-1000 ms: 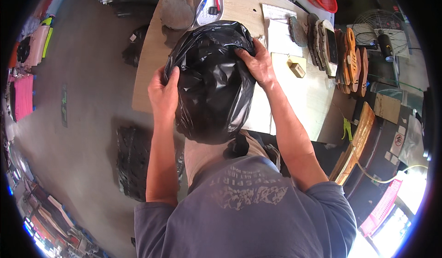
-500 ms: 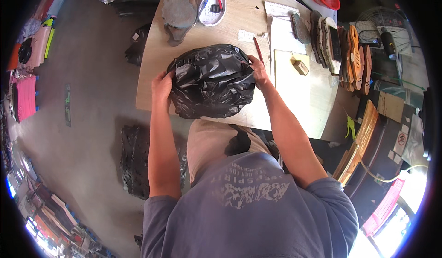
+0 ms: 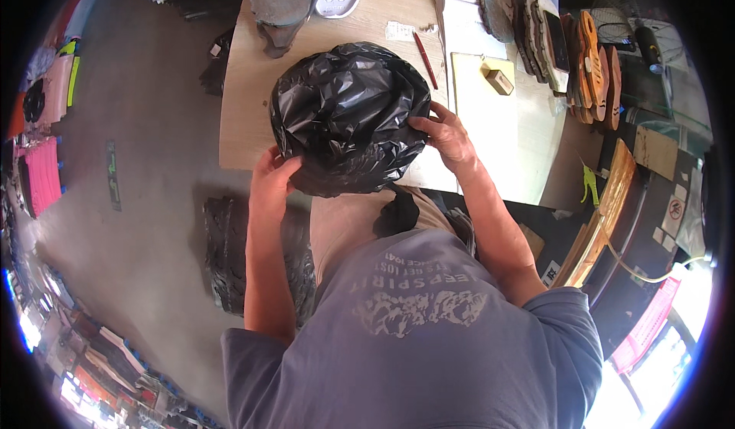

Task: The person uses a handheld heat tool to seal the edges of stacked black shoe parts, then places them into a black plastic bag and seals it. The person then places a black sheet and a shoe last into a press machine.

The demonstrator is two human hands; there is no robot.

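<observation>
A bulky bundle in crumpled, shiny black plastic (image 3: 348, 115) sits at the near edge of the wooden table (image 3: 253, 134), partly over my lap. What is inside the plastic cannot be seen. My left hand (image 3: 273, 172) grips its lower left edge, thumb on top and the other fingers mostly tucked underneath. On the right side, my right hand (image 3: 448, 137) pinches the plastic between thumb and fingers. Beyond my right hand lie a red pen (image 3: 426, 60), a yellow sheet (image 3: 471, 96) and a small block (image 3: 500, 82).
A grey stone-like piece (image 3: 279, 0) and a white tray (image 3: 334, 2) with pens stand at the far left. Sole-shaped pieces (image 3: 588, 65) line the table's right side. Black plastic bags (image 3: 226, 253) lie on the floor to my left. Wooden boards (image 3: 605, 207) lean at the right.
The bundle has turned and tilted, showing a rounder outline. My left hand has slid down to its lower left edge; my right hand has moved lower, its thumb now over the plastic.
</observation>
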